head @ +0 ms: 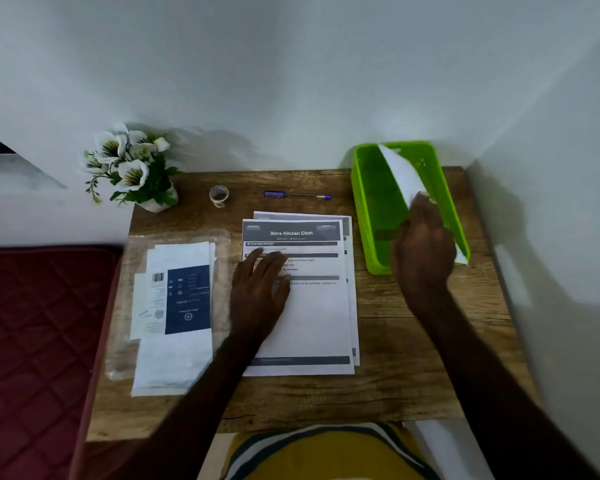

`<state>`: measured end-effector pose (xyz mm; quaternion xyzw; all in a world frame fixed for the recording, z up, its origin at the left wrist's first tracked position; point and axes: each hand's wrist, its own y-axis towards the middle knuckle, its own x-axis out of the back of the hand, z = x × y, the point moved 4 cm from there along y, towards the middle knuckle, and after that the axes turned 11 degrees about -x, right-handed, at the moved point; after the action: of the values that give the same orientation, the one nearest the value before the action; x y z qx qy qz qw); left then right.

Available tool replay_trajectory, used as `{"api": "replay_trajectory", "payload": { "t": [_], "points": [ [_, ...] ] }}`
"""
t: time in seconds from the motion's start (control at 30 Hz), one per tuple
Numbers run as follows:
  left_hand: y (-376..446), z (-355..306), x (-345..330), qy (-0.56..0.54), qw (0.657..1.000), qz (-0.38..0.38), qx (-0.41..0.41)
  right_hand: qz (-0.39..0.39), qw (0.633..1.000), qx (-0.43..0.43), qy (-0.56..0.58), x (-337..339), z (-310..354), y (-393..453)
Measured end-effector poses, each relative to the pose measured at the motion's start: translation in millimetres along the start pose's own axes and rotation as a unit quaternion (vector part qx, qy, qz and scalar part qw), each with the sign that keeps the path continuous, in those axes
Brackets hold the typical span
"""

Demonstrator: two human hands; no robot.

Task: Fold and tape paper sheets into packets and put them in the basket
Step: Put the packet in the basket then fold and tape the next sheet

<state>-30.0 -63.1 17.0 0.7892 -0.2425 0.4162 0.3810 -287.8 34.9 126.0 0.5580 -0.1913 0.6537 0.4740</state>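
The right hand [423, 251] pinches a folded packet [404, 174] over the green basket [368, 202] at right. The left hand [258, 289] lies spread flat on the sheet stack [312, 317] at centre. Tape roll [219, 195] and pen [297, 195] lie above it.

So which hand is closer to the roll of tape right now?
Left. The left hand lies on the printed sheets, just below-right of the tape roll; the right hand is over the basket.
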Motion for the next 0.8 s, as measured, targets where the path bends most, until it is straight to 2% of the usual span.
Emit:
{"api": "replay_trajectory", "payload": {
  "t": [0.17,0.27,0.3,0.37,0.43,0.47,0.53,0.6,0.73,0.8],
  "points": [
    [-6,6,-13,0.001,0.998,0.059,-0.012,0.103,0.993,-0.016,-0.047,-43,2,-7],
    [-7,7,-16,-0.007,0.998,0.069,-0.007,0.122,0.992,-0.035,0.020,-50,2,-7],
    [-7,6,-16,-0.005,0.997,0.071,-0.006,0.100,0.993,-0.032,0.052,-46,3,-7],
    [-7,7,-18,0.001,0.997,0.077,-0.004,0.006,0.993,0.006,0.120,-32,9,-9],
    [-8,6,-20,0.005,0.997,0.080,-0.002,-0.082,0.977,0.048,0.190,-17,15,-17],
    [-8,6,-20,0.006,0.997,0.082,-0.001,-0.093,0.969,0.071,0.217,-12,21,-22],
    [-7,6,-19,0.011,0.996,0.083,0.000,-0.052,0.961,0.124,0.240,-9,39,-34],
    [-6,0,-14,0.023,0.997,0.070,-0.006,0.028,0.960,0.170,0.220,-21,59,-45],
    [-17,-28,0,0.028,0.997,0.025,-0.060,0.183,0.954,0.212,0.110,-58,89,-50],
    [-33,-43,0,0.003,0.994,0.037,-0.104,0.273,0.936,0.217,0.046,-77,99,-47]
  ]
}}
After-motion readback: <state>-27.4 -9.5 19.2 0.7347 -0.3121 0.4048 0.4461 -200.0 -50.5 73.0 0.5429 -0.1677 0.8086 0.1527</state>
